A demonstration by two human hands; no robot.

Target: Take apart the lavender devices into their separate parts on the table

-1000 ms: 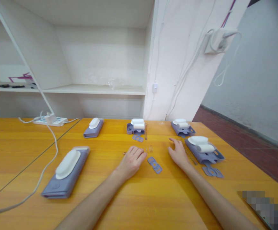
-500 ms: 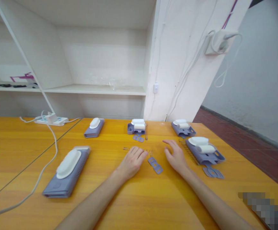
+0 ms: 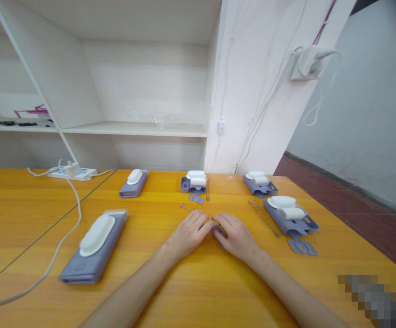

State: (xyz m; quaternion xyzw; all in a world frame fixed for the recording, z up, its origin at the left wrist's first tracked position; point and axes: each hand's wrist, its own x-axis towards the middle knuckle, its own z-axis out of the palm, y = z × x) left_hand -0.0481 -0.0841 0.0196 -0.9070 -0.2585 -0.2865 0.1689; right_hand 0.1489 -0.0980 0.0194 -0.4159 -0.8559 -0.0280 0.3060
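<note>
Left hand (image 3: 191, 230) curled over loose spring (image 3: 186, 207) on table (image 3: 198, 287), probably to stop it rolling; right hand (image 3: 236, 236) arched over flat grey piece (image 3: 219, 229). Hands nearly meet, likely for small-part control. Grip, both: cannot tell, contact hidden.

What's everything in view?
Table: one, orange, foreground
Holders: five, lavender, table
Ovals: five, white, holders
Rollers: three, white, centre, right
Small box: one, lavender, centre
Springs: at least three, coppery, centre, right
Flat plates: three sets, lavender, centre, right
Power strip: one, white, left
Cables: several, white, left, right
Socket: one, white, right
Shelving: one, white, back
Shelf items: several, mixed, back
Blurred object: one, grey, lower right
Left hand: one, bare, centre
Right hand: one, bare, over plates
</note>
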